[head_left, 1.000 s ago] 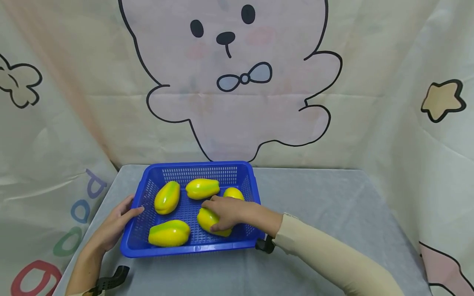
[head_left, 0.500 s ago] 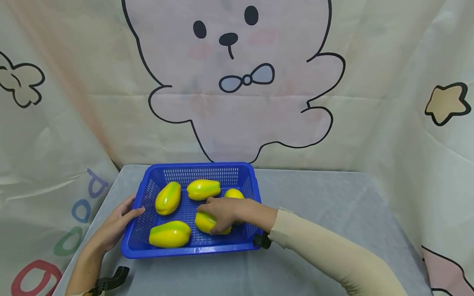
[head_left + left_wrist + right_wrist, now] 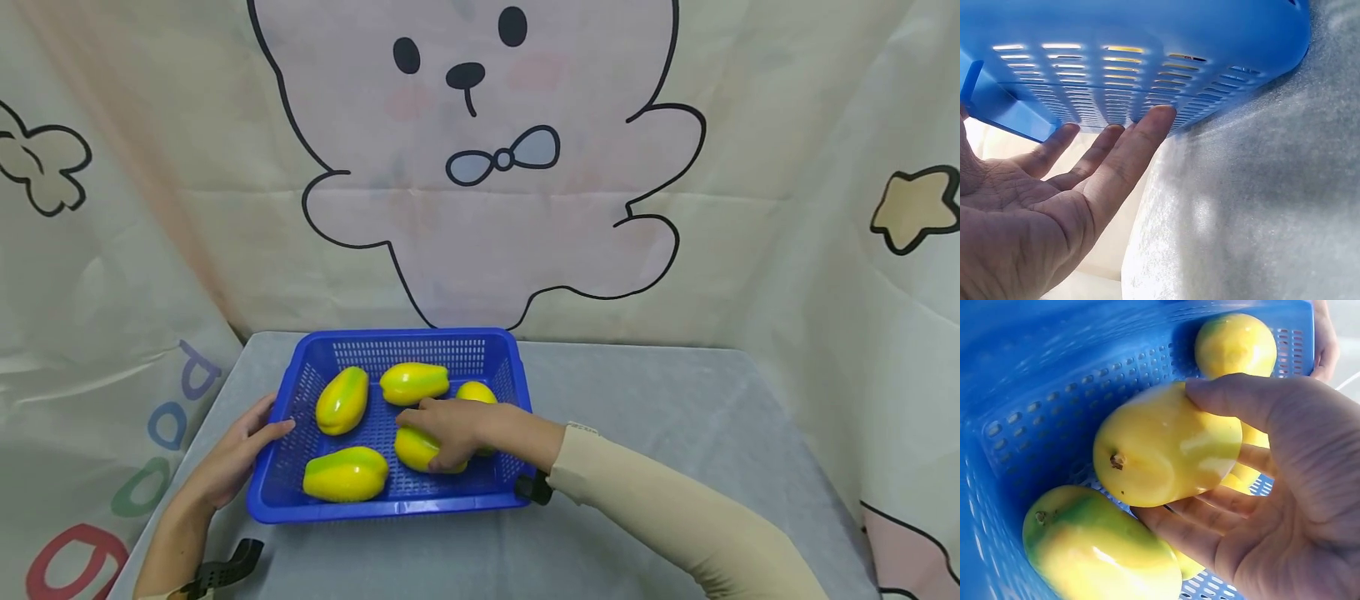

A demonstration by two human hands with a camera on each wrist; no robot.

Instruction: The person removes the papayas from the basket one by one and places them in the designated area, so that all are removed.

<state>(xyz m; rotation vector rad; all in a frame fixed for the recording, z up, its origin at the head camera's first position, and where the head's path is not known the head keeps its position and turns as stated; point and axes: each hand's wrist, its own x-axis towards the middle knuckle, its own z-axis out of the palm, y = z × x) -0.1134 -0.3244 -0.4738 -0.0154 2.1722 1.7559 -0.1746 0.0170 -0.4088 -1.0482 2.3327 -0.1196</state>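
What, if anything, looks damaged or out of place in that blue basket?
Nothing stands out: five yellow-green fruits are inside the blue basket, none visibly split. The brown mark on the held fruit is probably just its stem end.

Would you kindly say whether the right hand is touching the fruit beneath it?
Touching: the right wrist view shows the right hand gripping the fruit between thumb and fingers.

Beige sleeve (image 3: 675,514), black wrist straps (image 3: 231,567)
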